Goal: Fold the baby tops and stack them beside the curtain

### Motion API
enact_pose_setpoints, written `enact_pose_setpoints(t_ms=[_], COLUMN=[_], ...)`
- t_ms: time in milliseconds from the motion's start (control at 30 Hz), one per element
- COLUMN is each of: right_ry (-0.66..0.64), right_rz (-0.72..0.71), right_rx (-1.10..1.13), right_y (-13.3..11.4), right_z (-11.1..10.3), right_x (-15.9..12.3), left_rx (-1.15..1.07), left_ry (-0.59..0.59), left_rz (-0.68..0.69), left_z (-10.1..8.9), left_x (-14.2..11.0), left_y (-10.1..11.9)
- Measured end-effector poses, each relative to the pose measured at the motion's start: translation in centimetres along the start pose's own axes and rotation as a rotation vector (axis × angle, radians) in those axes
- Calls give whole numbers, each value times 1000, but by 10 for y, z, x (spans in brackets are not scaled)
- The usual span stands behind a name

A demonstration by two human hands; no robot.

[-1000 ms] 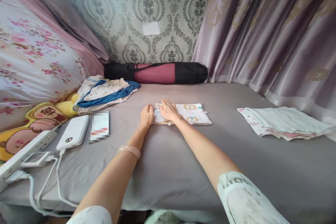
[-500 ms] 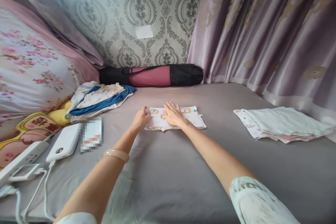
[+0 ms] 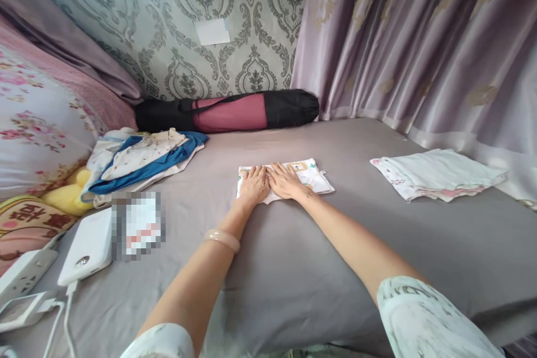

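A folded white cloth (image 3: pixel 319 180) with a colourful print lies on the grey bed sheet (image 3: pixel 293 268) in front of me. It looks like a small garment, but its kind is hard to make out. My left hand (image 3: pixel 254 183) rests flat on its left part, fingers stretched out. Beside it, my right hand (image 3: pixel 285 180) lies flat on the middle of the cloth, fingers spread. The two hands almost touch at the fingertips and cover much of the print. A pale bangle (image 3: pixel 222 239) circles my left wrist.
Folded pale cloths (image 3: pixel 440 173) are stacked at the right. Loose blue and white clothes (image 3: pixel 146 159) lie at the left, near a white power bank (image 3: pixel 86 246), a power strip (image 3: pixel 27 274) and cables. A long black and red bag (image 3: pixel 230 112) lies along the wall.
My left hand has moved right from the cloth's left edge onto its top, beside my right hand. The right hand stays on the cloth. The view has shifted slightly.
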State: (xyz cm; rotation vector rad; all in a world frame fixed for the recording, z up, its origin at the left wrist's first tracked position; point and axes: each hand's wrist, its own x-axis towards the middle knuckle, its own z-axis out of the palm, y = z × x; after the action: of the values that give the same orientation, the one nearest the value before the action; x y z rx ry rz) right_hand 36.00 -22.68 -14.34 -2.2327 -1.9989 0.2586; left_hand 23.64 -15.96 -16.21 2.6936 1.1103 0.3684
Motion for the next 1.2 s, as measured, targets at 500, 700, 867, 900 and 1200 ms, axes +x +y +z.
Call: enact_pose_setpoints(t_ms=[500, 700, 867, 900, 1200], right_ry=[27, 25, 31, 69, 39], right_rz=[0, 8, 4, 0, -29], right_rx=[-7, 67, 179, 152, -3], right_y=[3, 3, 22, 29, 57], right_z=[5, 3, -18, -21, -4], right_x=[-2, 1, -4, -8, -28], left_rx=[4, 19, 45, 52, 132], left_ry=[-8, -11, -49, -34, -178], left_rz=[-30, -8, -54, -48, 191], left_z=[8, 6, -6, -9, -5], left_x=[3, 4, 5, 4, -13], left_y=[-2, -6, 2, 6, 31])
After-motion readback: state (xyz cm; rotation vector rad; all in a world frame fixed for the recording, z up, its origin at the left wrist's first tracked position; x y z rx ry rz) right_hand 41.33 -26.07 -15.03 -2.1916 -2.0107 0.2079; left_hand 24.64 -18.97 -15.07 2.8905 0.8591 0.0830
